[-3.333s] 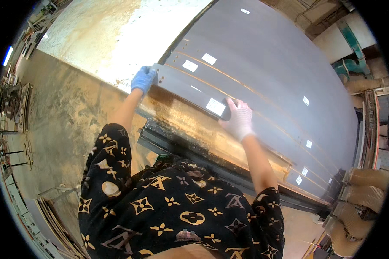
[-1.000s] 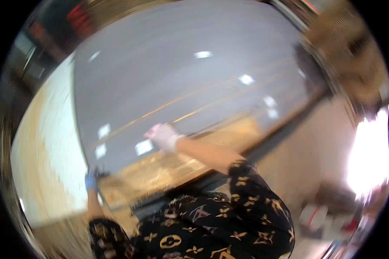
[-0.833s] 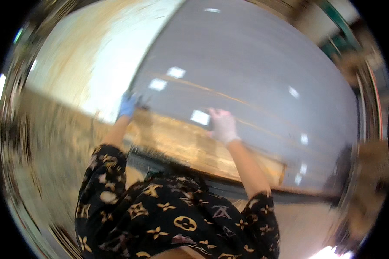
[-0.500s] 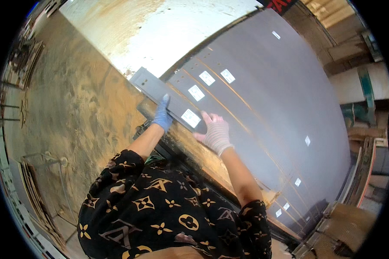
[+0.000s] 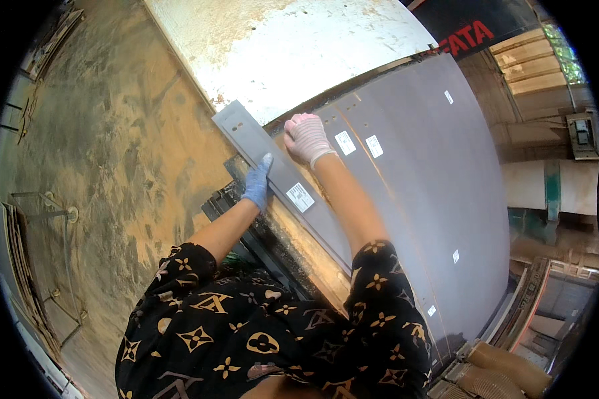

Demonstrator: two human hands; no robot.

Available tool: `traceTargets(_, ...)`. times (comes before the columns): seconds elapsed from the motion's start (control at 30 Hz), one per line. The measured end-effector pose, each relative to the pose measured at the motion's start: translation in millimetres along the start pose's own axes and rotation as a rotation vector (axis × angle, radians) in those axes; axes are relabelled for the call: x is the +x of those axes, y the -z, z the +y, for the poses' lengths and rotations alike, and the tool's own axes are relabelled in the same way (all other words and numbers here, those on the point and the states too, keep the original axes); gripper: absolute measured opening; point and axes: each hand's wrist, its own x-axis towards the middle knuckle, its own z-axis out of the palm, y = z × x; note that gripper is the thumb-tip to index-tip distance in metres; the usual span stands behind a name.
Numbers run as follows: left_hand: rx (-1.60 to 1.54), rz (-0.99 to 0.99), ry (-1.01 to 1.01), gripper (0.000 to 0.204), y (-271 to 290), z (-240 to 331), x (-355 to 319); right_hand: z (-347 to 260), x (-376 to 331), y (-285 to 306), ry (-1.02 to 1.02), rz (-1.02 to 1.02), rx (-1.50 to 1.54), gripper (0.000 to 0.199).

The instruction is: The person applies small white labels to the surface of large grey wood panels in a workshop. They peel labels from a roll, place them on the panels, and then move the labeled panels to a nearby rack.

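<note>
A long narrow grey panel (image 5: 283, 176) with a white sticker and small drilled holes near its far end is lifted slantwise over the bench edge. My left hand (image 5: 257, 183), in a blue glove, grips its near-left edge. My right hand (image 5: 307, 137), in a white glove, rests on its far edge with fingers curled, beside the stack of large grey panels (image 5: 439, 199) that carry several white stickers.
A dark metal frame (image 5: 246, 233) runs under the bench edge. The dusty concrete floor (image 5: 106, 166) lies to the left, with metal racks (image 5: 26, 219) at the far left. Cardboard rolls (image 5: 499, 372) sit at the lower right.
The view has swung around several times. The narrow panel has come off the stack and now points up-left; my right hand has moved up to its far edge.
</note>
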Motion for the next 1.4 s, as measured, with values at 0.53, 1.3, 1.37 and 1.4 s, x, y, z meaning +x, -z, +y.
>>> traceTargets(0.53, 0.293, 0.005, -0.158, 0.05, 20, -24, -1, 4, -25, 21, 0.009, 0.132, 0.128, 0.035)
traceTargets(1.3, 0.392, -0.054, -0.022, 0.045, 10, -13, -1, -9, -33, 105, -0.16, 0.152, 0.073, 0.035)
traceTargets(1.37, 0.318, -0.064, -0.021, 0.044, 8, -12, -3, -21, -61, 82, -0.182, 0.144, 0.127, 0.044)
traceTargets(1.4, 0.283, -0.02, -0.001, 0.043, 7, -12, -5, -27, -84, 70, -0.324, 0.075, 0.209, 0.05)
